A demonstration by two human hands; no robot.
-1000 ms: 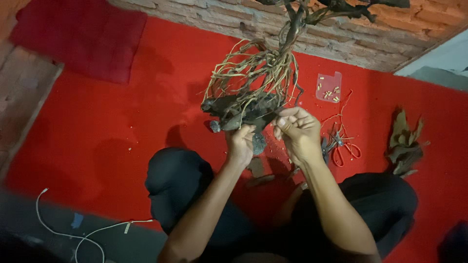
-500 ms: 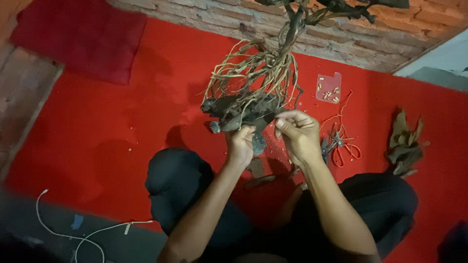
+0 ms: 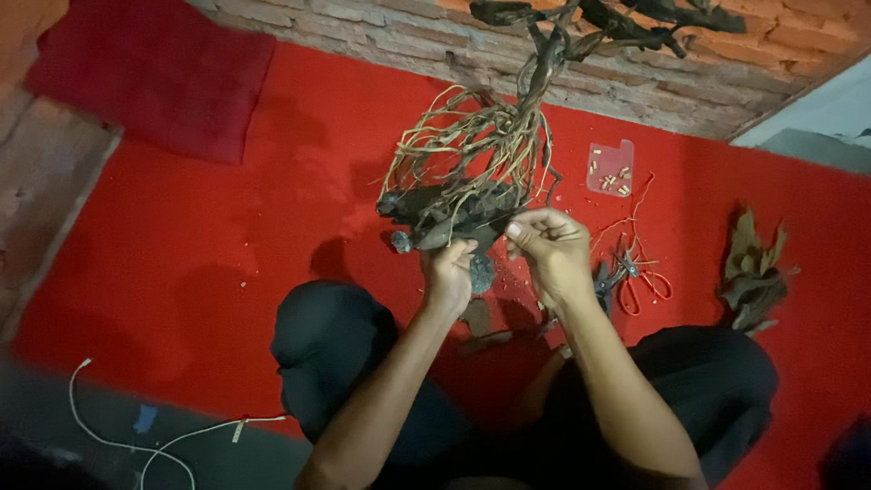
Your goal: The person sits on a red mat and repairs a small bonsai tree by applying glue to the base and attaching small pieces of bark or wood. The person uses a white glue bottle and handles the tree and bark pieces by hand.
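Root piece: tangled driftwood-like root cluster (image 3: 472, 172), centre-top of frame, thin pale roots fanning above dark chunky base; stem runs up to dark branches (image 3: 626, 18) at top edge.
Left hand: left hand (image 3: 449, 272) closed on underside of dark base, just below centre; small grey stone-like lump (image 3: 400, 241) sits at base's left end, touching it.
Right hand: right hand (image 3: 553, 249) right of centre, fingers pinched narrow at base's right edge; whether sth. thin is held betw. fingertips, can't tell.
Step (judged): looks like fixing/tying sth. onto base, left steadies, right works. Next move prob. needs base kept still & fine fingertip control.
Near: scissors w/ red handles (image 3: 635, 281) on red floor mat (image 3: 227, 245), right of hands; clear small tray w/ tiny pale bits (image 3: 610, 168) above them.
Further: dark bark pieces (image 3: 748, 272) far right; darker red cloth (image 3: 154, 73) upper left; brick wall (image 3: 363, 23) along top; white cord (image 3: 136, 445) lower left.
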